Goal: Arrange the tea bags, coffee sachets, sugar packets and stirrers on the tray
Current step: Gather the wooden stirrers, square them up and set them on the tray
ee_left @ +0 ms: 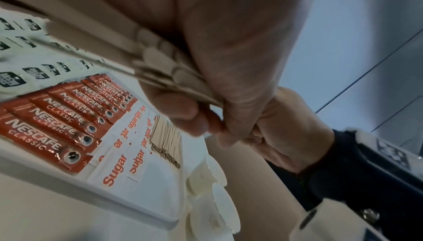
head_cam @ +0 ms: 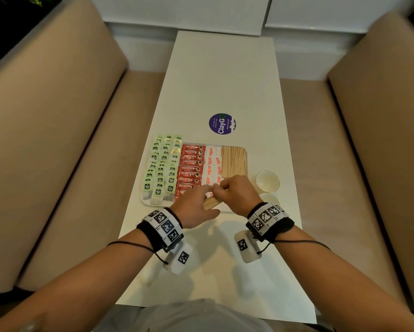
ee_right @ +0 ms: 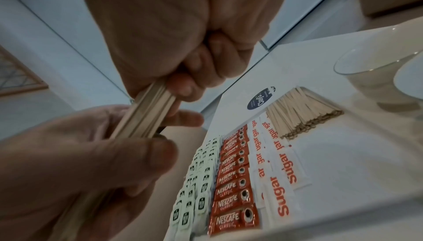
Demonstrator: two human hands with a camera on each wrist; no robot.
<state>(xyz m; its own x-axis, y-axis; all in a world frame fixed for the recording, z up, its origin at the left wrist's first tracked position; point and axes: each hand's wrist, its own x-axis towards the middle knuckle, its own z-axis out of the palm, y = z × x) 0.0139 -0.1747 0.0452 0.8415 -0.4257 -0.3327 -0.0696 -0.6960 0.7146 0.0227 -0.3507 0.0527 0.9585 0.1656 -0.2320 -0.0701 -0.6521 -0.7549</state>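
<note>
Wooden stirrer bundle [ee_right: 146,111] is gripped by both hands just above the near edge of the tray [head_cam: 144,201]: right hand [head_cam: 234,192] fisted round one end, left hand [head_cam: 194,207] w/ fingers curled round the other end. Hands touch each other over the bundle. On the tray, left to right: green-tagged tea bags [head_cam: 163,168] in rows, red coffee sachets [head_cam: 190,168] stacked in a column, white sugar packets [head_cam: 212,164], then a laid-out stack of stirrers [head_cam: 233,161] at the far right corner. Near right part of the tray is bare. Two glass cups [head_cam: 267,180] stand on the white desk [head_cam: 225,80] just right of the tray. Round purple sticker [head_cam: 222,123] sits beyond the tray. Beige benches [head_cam: 45,140] flank the desk on both sides.
</note>
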